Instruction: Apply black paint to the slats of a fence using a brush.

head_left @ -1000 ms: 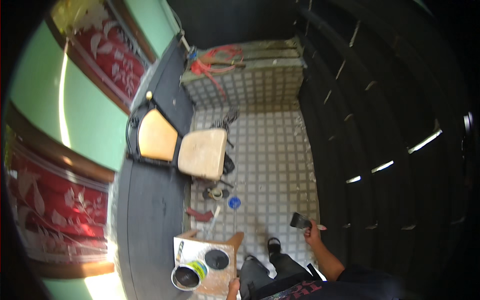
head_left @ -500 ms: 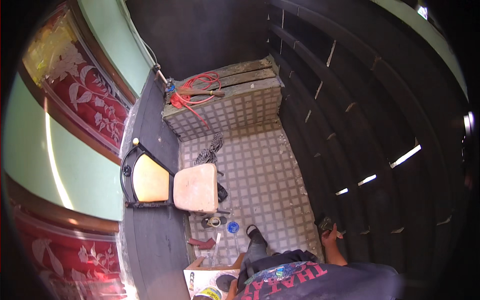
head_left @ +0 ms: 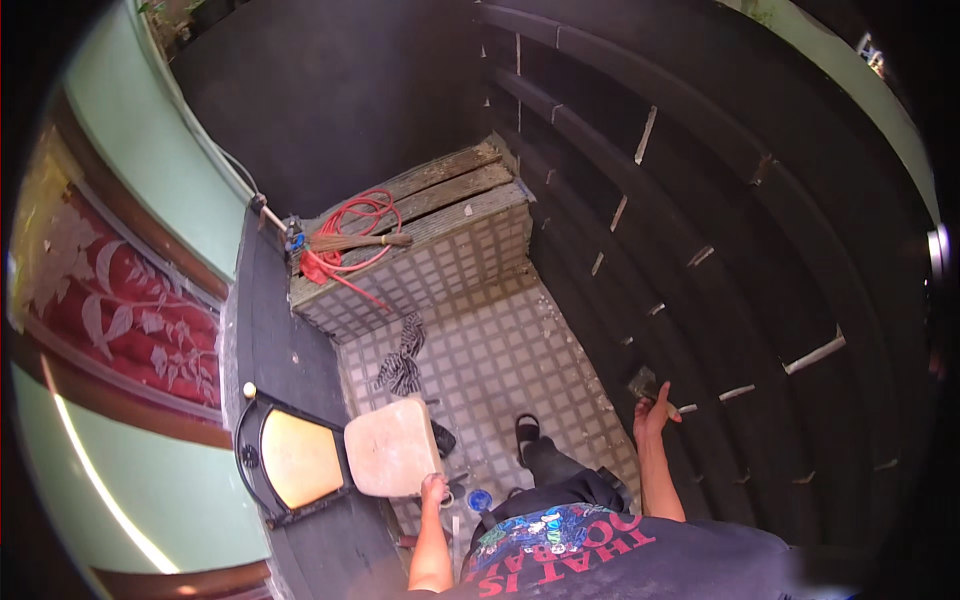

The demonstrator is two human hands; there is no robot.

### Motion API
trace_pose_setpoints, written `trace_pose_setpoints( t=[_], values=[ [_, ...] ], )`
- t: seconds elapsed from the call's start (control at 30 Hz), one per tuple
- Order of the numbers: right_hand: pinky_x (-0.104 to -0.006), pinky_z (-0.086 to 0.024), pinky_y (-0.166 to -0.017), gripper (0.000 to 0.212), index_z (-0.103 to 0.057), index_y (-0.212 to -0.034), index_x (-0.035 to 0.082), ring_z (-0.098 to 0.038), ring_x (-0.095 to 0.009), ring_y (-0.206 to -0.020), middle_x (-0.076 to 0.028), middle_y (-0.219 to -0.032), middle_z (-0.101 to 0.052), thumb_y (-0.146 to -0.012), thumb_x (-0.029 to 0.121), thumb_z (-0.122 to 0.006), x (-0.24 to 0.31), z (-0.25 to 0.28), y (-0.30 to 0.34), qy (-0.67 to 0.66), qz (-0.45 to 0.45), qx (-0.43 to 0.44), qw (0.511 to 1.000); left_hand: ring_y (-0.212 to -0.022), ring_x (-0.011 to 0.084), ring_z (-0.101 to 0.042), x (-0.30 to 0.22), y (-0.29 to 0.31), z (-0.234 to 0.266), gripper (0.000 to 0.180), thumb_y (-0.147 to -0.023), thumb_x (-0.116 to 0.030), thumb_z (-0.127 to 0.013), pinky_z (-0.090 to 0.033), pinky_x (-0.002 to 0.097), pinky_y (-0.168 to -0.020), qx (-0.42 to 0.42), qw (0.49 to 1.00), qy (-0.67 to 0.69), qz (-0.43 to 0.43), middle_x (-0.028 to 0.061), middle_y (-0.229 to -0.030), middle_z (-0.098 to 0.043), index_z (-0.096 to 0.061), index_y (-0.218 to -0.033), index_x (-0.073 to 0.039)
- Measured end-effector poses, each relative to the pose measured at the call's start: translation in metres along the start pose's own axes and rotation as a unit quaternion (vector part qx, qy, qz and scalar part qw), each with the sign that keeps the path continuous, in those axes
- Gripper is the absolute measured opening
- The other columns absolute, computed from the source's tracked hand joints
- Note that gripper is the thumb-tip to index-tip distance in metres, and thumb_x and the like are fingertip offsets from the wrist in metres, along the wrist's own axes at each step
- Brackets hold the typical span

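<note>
My right hand [head_left: 652, 420] grips a paintbrush [head_left: 642, 382] by its pale handle, with the dark bristle end close to the black slatted wall [head_left: 720, 330]. Whether the bristles touch the wall, I cannot tell. On the left, my left hand [head_left: 433, 488] is closed at the front corner of a chair [head_left: 392, 448] with a worn pinkish seat and a yellow back. A blue round lid or dish [head_left: 480, 499] lies on the floor beside that hand, near my leg.
A low tiled ledge [head_left: 420, 262] topped with planks stands at the far end. A red hose [head_left: 345, 225] and a straw broom [head_left: 355, 241] lie on it. A striped cloth [head_left: 402, 362] rests on the tiled floor [head_left: 490, 340]. Red patterned curtains [head_left: 120, 290] hang at left.
My left hand has moved from the white box at the bottom up to the chair's seat corner. My right hand with the paintbrush has shifted up along the wall. The view has turned.
</note>
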State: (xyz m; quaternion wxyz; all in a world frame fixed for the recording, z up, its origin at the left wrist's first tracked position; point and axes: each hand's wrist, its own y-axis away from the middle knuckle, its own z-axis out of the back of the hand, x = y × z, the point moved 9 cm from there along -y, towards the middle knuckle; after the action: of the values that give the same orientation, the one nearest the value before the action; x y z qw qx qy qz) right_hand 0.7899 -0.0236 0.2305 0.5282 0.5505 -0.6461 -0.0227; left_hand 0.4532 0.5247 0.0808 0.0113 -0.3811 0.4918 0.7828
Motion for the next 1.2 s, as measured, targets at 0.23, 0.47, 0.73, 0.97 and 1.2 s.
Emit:
trace_pose_setpoints(
  t=[0.23, 0.47, 0.73, 0.97, 1.2],
  values=[
    [-0.0218, -0.051, -0.057, 0.029, -0.066, -0.088, 0.014, -0.066, -0.009, -0.070, 0.003, -0.076, -0.065, -0.095, 0.039, -0.079, 0.026, -0.241, 0.020, -0.003, 0.080, 0.096, 0.992, -0.068, 0.0165, -0.061, -0.049, -0.069, -0.018, 0.018, -0.094, -0.015, -0.054, -0.052, 0.0339, -0.053, 0.046, 0.992, -0.117, -0.018, 0.0061, -0.083, -0.066, -0.070, -0.098, -0.006],
    [-0.0241, -0.054, -0.068, 0.016, -0.069, -0.096, 0.015, -0.068, -0.009, -0.080, 0.003, -0.086, -0.069, -0.098, 0.029, -0.075, 0.079, -0.438, 0.012, -0.049, 0.170, 0.202, 0.963, -0.072, 0.0213, -0.066, -0.053, -0.075, -0.017, 0.022, -0.094, -0.018, -0.054, -0.053, 0.0404, -0.055, 0.082, 0.978, -0.183, 0.056, 0.0104, -0.082, -0.069, -0.072, -0.093, -0.005],
    [-0.0287, -0.057, -0.080, 0.018, -0.070, -0.105, 0.014, -0.068, -0.013, -0.090, -0.001, -0.103, -0.072, -0.100, 0.030, -0.073, 0.111, -0.527, -0.011, -0.128, 0.244, 0.182, 0.944, -0.062, 0.0213, -0.063, -0.156, -0.178, -0.021, 0.021, -0.091, -0.017, -0.055, -0.050, 0.0403, -0.051, 0.096, 0.970, -0.223, 0.032, 0.0096, -0.074, -0.067, -0.073, -0.088, -0.005],
    [-0.0278, -0.054, -0.081, 0.027, -0.070, -0.108, 0.012, -0.067, -0.013, -0.097, -0.002, -0.106, -0.072, -0.098, 0.036, -0.075, 0.124, -0.532, -0.011, -0.121, 0.309, 0.058, 0.942, -0.056, 0.0196, -0.060, -0.374, -0.315, -0.052, 0.021, -0.089, -0.015, -0.054, -0.047, 0.0386, -0.048, 0.155, 0.971, -0.184, -0.010, 0.0078, -0.068, -0.066, -0.072, -0.083, -0.006],
    [-0.0264, -0.054, -0.077, 0.022, -0.069, -0.111, 0.007, -0.068, -0.013, -0.093, -0.003, -0.106, -0.072, -0.097, 0.022, -0.077, 0.124, -0.563, 0.003, -0.158, 0.385, -0.006, 0.909, -0.079, 0.0133, -0.064, -0.690, -0.340, -0.209, 0.023, -0.098, -0.019, -0.062, -0.052, 0.0311, -0.067, 0.248, 0.941, -0.150, -0.173, 0.0030, -0.093, -0.068, -0.064, -0.118, -0.008]
  ],
)
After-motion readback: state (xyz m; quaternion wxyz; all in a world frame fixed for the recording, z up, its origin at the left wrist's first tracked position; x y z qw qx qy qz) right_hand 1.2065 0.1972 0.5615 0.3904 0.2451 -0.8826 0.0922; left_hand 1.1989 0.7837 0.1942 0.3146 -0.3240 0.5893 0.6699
